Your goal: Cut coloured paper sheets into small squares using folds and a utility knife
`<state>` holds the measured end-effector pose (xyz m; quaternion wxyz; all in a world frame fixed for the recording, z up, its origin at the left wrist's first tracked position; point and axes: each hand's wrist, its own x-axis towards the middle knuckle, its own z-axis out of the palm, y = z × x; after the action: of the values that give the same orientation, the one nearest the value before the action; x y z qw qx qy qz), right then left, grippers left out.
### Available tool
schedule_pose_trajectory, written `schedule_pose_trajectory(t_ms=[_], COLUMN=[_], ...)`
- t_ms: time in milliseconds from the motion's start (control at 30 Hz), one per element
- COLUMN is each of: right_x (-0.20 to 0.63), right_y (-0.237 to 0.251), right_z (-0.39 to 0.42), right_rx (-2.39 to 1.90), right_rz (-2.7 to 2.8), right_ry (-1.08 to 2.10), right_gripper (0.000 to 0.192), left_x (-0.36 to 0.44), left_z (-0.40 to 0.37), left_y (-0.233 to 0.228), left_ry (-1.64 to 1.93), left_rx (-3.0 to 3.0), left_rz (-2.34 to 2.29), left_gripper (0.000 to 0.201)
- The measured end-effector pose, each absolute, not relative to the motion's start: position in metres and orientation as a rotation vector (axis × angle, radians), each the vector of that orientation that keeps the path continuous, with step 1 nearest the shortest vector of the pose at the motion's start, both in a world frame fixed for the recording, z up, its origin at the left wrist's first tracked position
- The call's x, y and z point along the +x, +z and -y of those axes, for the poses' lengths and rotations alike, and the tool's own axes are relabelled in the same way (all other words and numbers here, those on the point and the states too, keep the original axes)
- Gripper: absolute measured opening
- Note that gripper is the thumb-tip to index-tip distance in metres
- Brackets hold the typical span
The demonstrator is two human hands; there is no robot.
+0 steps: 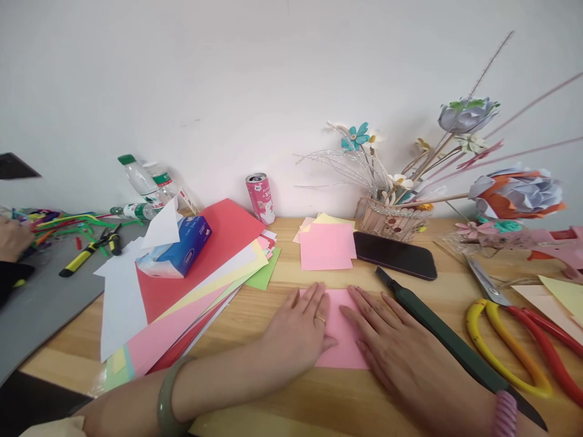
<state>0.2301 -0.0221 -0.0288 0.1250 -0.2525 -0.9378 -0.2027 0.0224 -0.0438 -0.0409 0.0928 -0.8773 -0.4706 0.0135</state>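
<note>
Under my hands: pink paper square (339, 328) on the light wood-grain desk (282, 303). Beside it: dark green knife (449, 340), black phone (394, 255), yellow-and-red scissors (523, 346), pink can (261, 198), blue-and-white tissue pack (177, 249).

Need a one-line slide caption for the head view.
Both hands, left hand and right hand, press flat on a pink paper sheet on a wooden table, beside a utility knife.

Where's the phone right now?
In the head view, the phone lies flat on the table, right of centre, just right of the small pink paper stack and in front of the stick vase, beyond the right hand.
</note>
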Motion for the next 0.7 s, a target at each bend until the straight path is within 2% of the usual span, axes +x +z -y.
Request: schedule_pose_trajectory(t_ms=[100,267,333,433,467,600,700], right_x=[0.229,0.225,0.222,0.218,0.216,0.215,0.227], right_y=[-0.027,-0.027,-0.029,-0.032,-0.031,-0.014,0.003], right_z=[0.023,0.026,0.027,0.031,0.033,0.049,0.059], right_rx=[-0.739,-0.787,-0.829,-0.865,-0.884,-0.927,-0.872], right_rz=[2.728,2.655,2.628,2.617,2.612,2.573,2.544], right_ry=[-0.583,-0.520,-0.495,-0.507,-0.515,-0.509,-0.396], right_gripper=[0.042,0.040,0.040,0.040,0.039,0.035,0.041], left_x=[0.021,0.019,0.019,0.020,0.020,0.014,0.011], left_z=[0.044,0.047,0.050,0.057,0.059,0.057,0.049], left_y=[-0.042,-0.044,-0.042,-0.038,-0.036,-0.026,-0.016], left_ry=[0.042,-0.066,-0.153,-0.228,-0.224,-0.117,0.022], left_rx=[-2.530,-2.284,-2.269,-2.397,-2.456,-2.641,-2.695], left_rz=[1.491,1.666,1.565,1.265,1.197,1.314,1.548], left_gripper=[0.069,0.094,0.083,0.040,0.032,0.023,0.023])
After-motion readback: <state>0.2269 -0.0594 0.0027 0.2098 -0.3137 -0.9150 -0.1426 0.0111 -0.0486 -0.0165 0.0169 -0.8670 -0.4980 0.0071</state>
